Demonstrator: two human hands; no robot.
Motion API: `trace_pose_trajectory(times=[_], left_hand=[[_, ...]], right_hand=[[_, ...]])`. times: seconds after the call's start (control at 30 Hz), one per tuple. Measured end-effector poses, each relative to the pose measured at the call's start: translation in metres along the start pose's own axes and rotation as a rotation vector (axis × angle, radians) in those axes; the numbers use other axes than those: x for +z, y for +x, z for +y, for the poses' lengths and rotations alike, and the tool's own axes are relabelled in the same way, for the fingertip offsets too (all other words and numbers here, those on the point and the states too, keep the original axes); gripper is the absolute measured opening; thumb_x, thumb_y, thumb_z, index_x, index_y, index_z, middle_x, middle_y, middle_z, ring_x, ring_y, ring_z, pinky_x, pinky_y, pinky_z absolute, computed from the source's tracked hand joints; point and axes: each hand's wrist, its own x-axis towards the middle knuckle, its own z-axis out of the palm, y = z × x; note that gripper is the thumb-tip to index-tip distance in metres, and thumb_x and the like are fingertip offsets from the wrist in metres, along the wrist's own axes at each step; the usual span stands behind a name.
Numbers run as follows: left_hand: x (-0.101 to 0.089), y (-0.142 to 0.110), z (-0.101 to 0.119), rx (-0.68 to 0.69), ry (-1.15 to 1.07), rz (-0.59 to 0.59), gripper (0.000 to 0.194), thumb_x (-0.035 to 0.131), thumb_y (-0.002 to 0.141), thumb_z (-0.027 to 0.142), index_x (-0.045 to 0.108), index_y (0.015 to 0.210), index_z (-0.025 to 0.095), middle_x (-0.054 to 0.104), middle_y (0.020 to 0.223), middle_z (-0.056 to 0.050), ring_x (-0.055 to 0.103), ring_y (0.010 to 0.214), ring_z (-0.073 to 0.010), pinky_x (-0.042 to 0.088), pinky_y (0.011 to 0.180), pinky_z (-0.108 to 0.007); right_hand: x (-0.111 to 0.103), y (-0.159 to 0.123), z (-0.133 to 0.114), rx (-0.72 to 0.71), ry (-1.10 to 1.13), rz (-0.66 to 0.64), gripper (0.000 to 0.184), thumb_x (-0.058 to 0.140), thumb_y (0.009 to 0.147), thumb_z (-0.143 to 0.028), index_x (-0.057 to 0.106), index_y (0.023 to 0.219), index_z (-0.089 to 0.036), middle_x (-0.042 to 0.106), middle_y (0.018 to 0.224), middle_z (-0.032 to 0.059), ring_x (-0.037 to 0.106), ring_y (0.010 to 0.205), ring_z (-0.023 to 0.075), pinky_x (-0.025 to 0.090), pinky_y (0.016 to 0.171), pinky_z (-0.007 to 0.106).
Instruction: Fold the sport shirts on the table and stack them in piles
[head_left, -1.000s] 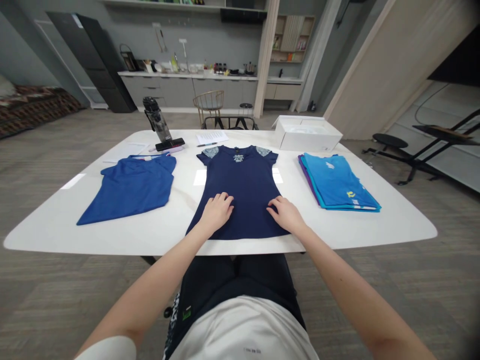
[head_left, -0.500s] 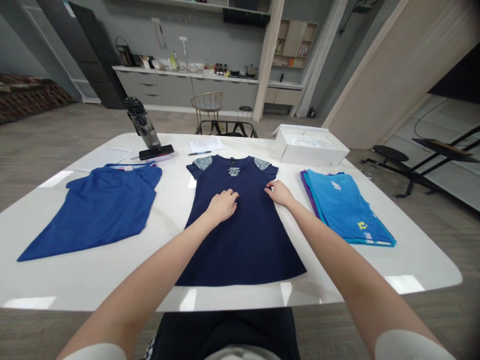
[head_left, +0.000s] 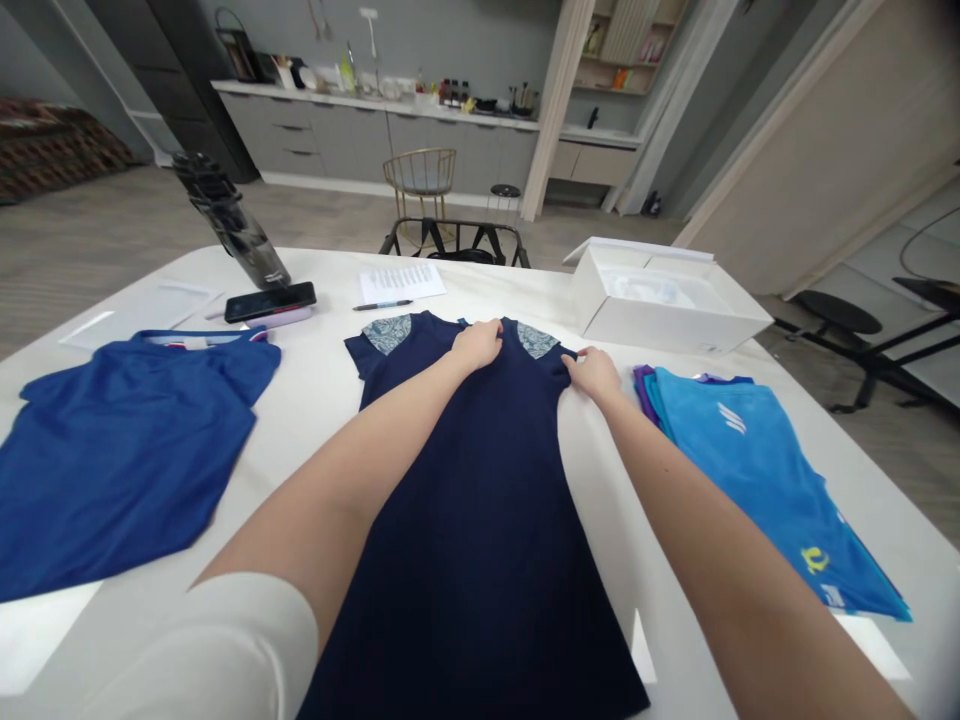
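Note:
A navy short-sleeved top (head_left: 480,480) with pale patterned shoulder panels lies spread face up on the white table, its neckline away from me. My left hand (head_left: 478,345) is closed on the neckline's right side, and it covers the decoration at the front of the neck. At the right sleeve's edge, my right hand (head_left: 592,373) pinches the cloth between thumb and fingers. Left of the navy top lies a blue shirt (head_left: 142,440), loosely laid out. To the right sits a stack of folded garments (head_left: 757,460), bright blue on top with purple and teal edges below.
An opened white box (head_left: 667,310) stands at the back right of the table (head_left: 300,420). A handheld vacuum (head_left: 232,225), a phone (head_left: 270,302), a pen (head_left: 382,305) and a printed sheet (head_left: 405,283) are along the back left. Chairs stand beyond the table.
Both hands have moved away from me up the navy top, the left from its chest to the neckline, the right from its side to the sleeve. The view has moved closer.

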Motion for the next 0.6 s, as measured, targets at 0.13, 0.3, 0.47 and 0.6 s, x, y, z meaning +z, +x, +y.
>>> trace_pose_trajectory(times=[0.13,0.3,0.47,0.6], left_hand=[[0.008,0.045,0.01,-0.028,-0.001,-0.024,0.04,0.053,0.097,0.027,0.059,0.135,0.016,0.069,0.126,-0.02,0.069,0.113,-0.0311,0.054,0.092,-0.041],[0.022,0.075,0.007,-0.037,0.059,-0.067,0.043,0.046,0.1,0.024,0.054,0.142,0.017,0.067,0.128,-0.021,0.068,0.116,-0.0336,0.053,0.093,-0.043],[0.035,0.08,-0.002,0.027,0.091,-0.056,0.04,0.037,0.102,0.022,0.061,0.134,0.023,0.069,0.123,-0.017,0.067,0.114,-0.0321,0.051,0.095,-0.044],[0.035,0.079,-0.006,0.005,-0.012,0.001,0.033,0.043,0.099,0.019,0.065,0.123,0.025,0.071,0.113,-0.014,0.069,0.106,-0.0308,0.051,0.091,-0.042]], right_hand=[[0.001,0.009,-0.006,0.053,-0.008,-0.028,0.052,0.064,0.09,-0.056,0.067,0.122,-0.016,0.07,0.124,0.022,0.066,0.116,0.0378,0.052,0.092,0.048],[0.001,0.017,-0.01,0.108,-0.019,-0.027,0.055,0.066,0.089,-0.058,0.065,0.124,-0.016,0.071,0.122,0.0209,0.067,0.113,0.0345,0.051,0.09,0.043],[0.0,0.021,-0.008,0.089,-0.028,-0.11,0.031,0.069,0.089,-0.048,0.07,0.097,-0.018,0.074,0.099,0.0132,0.068,0.094,0.0275,0.047,0.077,0.034],[-0.016,0.011,-0.015,-0.125,0.202,-0.226,0.033,0.066,0.09,-0.045,0.061,0.069,-0.02,0.058,0.062,0.0007,0.055,0.064,0.0167,0.037,0.06,0.028]])
